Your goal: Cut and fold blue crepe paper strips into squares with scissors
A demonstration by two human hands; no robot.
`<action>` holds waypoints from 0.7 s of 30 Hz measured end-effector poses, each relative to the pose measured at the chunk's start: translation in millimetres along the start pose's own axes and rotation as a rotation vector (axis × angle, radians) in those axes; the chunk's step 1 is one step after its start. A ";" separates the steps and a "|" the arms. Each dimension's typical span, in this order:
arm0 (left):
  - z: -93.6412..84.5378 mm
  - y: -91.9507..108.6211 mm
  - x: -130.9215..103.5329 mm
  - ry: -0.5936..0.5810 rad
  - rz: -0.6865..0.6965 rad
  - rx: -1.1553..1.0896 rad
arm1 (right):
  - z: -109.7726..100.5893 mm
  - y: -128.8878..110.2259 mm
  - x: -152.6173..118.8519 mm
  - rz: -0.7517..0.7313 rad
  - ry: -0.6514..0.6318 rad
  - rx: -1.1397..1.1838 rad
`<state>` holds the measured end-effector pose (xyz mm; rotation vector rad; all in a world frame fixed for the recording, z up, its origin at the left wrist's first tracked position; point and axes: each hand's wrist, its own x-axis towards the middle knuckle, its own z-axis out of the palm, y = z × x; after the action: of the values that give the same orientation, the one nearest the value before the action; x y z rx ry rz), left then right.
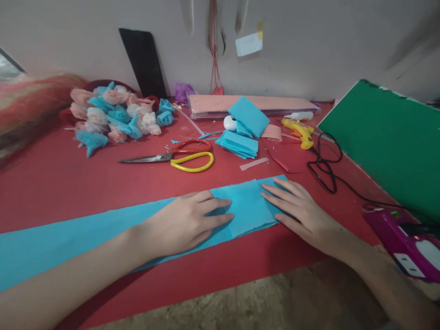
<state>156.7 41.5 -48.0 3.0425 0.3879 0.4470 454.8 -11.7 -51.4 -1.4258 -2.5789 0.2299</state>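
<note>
A long strip of blue paper [85, 229] runs from the left edge across the red surface. Near its right end lies a folded blue piece [249, 206] with slightly rough edges. My left hand [192, 220] rests on the strip, its fingers apart and their tips at the left side of the folded piece. Flat on the right end of the paper, my right hand [302, 213] has its fingers spread, with the tips by the folded piece's right edge. Neither hand grips anything.
Scissors [168, 158] lie beyond the strip. Behind are paper flowers [117, 112], stacked blue pieces [238, 144], a pink paper pack [250, 104] and a yellow glue gun [299, 132]. A green board [388, 142] and purple power strip [402, 243] stand right.
</note>
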 end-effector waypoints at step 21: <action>-0.2 -0.4 0.6 -0.002 -0.004 -0.020 | 2.9 14.6 48.6 0.119 0.208 0.310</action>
<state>157.1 42.0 -47.6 3.0224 0.3871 0.4449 440.8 37.1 -53.2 -1.4060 -2.1844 0.4507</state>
